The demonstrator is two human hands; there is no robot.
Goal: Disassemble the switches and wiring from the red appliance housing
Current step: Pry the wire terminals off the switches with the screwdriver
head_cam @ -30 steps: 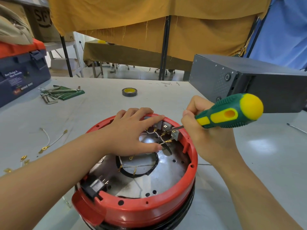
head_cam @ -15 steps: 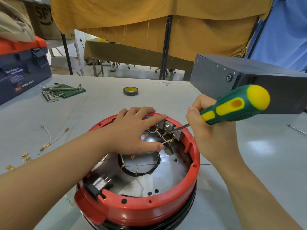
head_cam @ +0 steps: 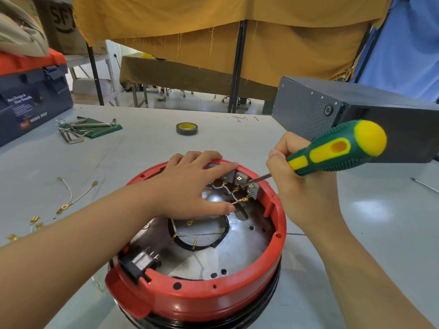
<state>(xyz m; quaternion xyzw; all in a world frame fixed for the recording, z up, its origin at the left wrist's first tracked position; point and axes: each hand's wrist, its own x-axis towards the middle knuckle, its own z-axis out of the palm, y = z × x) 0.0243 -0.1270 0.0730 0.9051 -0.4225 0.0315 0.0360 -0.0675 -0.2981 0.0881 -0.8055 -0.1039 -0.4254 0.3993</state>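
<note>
Red housing (head_cam: 213, 295) sits near-centre, switches (head_cam: 240, 180) at its far wall — left hand (head_cam: 192, 186) flat, fingers spread (bracing the rim), right hand (head_cam: 299, 186) gripping the screwdriver (head_cam: 332, 151), tip angled left-down onto their terminals.

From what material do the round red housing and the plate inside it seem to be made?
The round red appliance housing looks like moulded plastic: glossy, even colour, soft highlights, moulded holes. The silver inner plate seems to be bare metal, probably steel or aluminium: mirror-like reflections, drilled holes, dark stains.
</note>
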